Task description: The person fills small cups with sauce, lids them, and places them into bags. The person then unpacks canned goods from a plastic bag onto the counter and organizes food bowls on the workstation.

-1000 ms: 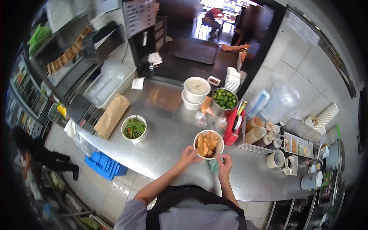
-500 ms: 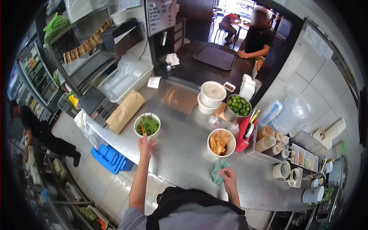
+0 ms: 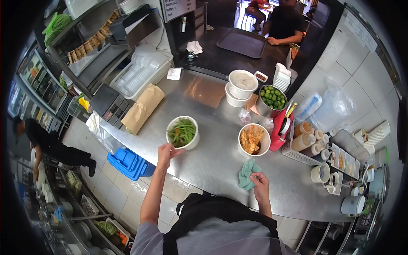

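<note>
A white bowl (image 3: pixel 194 141) of long green vegetables stands on the steel counter, left of the middle. My left hand (image 3: pixel 167 154) is closed at its near-left rim, thumb and fingers pinched there. Farther right is a second white bowl (image 3: pixel 264 148) with golden fried pieces and something dark in it. Just below that bowl lies a crumpled green cloth (image 3: pixel 245 175). My right hand (image 3: pixel 260 183) pinches the cloth's right edge between thumb and fingers.
Behind sit stacked white tubs (image 3: pixel 242 91), a pot of green limes (image 3: pixel 272 98) and a red tape dispenser (image 3: pixel 281 135). Sauce bottles (image 3: pixel 304 141) stand right. A brown paper bag (image 3: pixel 143 109) lies left. Across the pass are a tray (image 3: pixel 242 43) and a person (image 3: pixel 285 25); another person (image 3: pixel 53 142) works left.
The bowl of greens has slid right and slightly toward me along with my left hand. My right hand stays at the cloth. The view has tilted downward.
</note>
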Tool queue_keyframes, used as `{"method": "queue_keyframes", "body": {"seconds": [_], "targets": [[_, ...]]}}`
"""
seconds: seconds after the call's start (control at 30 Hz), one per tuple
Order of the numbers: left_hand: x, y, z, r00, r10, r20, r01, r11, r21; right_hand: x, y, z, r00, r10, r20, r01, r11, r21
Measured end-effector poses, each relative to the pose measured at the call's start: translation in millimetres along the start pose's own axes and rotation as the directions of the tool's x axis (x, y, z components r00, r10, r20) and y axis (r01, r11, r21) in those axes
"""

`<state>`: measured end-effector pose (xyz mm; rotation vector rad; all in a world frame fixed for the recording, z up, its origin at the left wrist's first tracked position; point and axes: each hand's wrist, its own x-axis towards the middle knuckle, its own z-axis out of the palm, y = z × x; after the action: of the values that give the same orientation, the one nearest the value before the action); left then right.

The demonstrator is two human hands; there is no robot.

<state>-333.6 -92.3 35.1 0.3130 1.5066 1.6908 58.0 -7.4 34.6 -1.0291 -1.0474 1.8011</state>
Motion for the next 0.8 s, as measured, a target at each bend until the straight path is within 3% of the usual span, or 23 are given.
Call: {"method": "queue_keyframes", "body": {"seconds": [0.03, 0.1, 0.2, 0.37, 0.4, 0.5, 0.6, 0.67, 0.73, 0.8], "targets": [[-7, 1, 10, 0.995, -0.027, 0.092, 0.031, 0.999, -0.044, -4, 2, -4, 1.0, -0.001, -0.024, 0.001, 1.0, 0.002], [-15, 9, 31, 0.988, -0.082, 0.129, 0.089, 0.994, -0.055, -6, -5, -7, 0.999, -0.004, -0.038, 0.005, 1.0, 0.025], [-29, 9, 63, 0.981, -0.052, 0.188, 0.043, 0.998, 0.049, -6, -11, -19, 0.992, -0.047, -0.114, 0.055, 0.996, 0.063], [-32, -4, 80, 0.958, -0.068, 0.28, 0.086, 0.995, -0.052, 0, -24, -42, 0.962, -0.142, -0.231, 0.151, 0.988, 0.021], [-38, -3, 90, 0.957, -0.067, 0.281, 0.085, 0.995, -0.051, 1, -25, -44, 0.958, -0.137, -0.252, 0.139, 0.99, -0.009], [-50, 3, 100, 0.945, -0.065, 0.32, 0.07, 0.997, -0.006, 10, -11, -62, 0.962, -0.164, -0.218, 0.081, 0.935, -0.345], [-49, 3, 90, 0.957, -0.058, 0.285, 0.03, 0.994, 0.101, 14, -19, -77, 0.849, -0.492, -0.19, 0.139, 0.557, -0.819], [-40, -11, 76, 0.969, -0.035, 0.245, 0.003, 0.992, 0.129, 26, -43, -87, 0.724, -0.602, -0.336, 0.184, 0.638, -0.748], [-25, -32, 57, 0.976, 0.005, 0.219, -0.04, 0.987, 0.153, 37, -84, -95, 0.547, -0.77, -0.33, 0.15, 0.477, -0.866], [-27, -37, 56, 0.977, 0.015, 0.215, -0.044, 0.99, 0.131, 56, -114, -97, 0.425, -0.822, -0.378, 0.214, 0.498, -0.841]]}}
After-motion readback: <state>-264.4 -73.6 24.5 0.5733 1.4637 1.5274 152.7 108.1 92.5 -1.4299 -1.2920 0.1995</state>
